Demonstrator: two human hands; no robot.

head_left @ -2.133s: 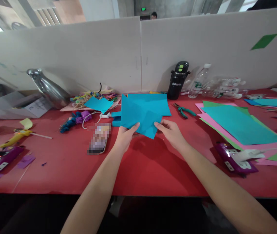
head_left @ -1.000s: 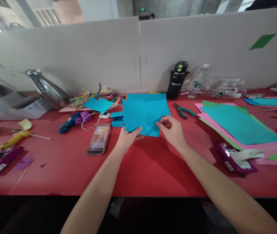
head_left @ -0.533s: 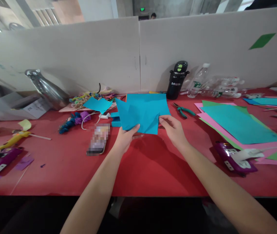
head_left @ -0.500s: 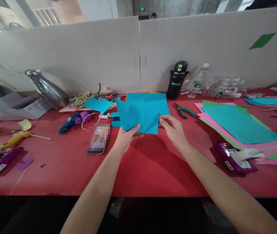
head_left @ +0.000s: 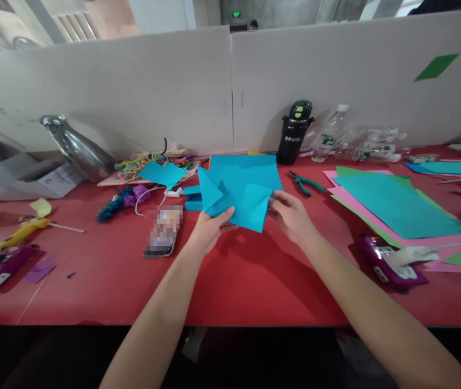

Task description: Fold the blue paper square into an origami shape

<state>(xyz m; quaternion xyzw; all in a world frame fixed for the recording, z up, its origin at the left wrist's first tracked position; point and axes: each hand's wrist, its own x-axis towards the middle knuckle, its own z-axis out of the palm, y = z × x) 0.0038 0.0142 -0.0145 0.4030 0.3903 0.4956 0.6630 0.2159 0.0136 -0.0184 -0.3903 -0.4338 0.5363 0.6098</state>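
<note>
Presently, from afar, I see the left hand (head_left: 209, 227) pinching the blue paper (head_left: 246, 217) above the red table (head_left: 246, 292); whether the right hand (head_left: 292, 216), at its edge, grips, I cannot tell. A slipping hold could crease it crookedly.

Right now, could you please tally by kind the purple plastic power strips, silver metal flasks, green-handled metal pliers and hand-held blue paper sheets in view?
Purple plastic power strips: 2
Silver metal flasks: 1
Green-handled metal pliers: 1
Hand-held blue paper sheets: 1
Total: 5
</note>
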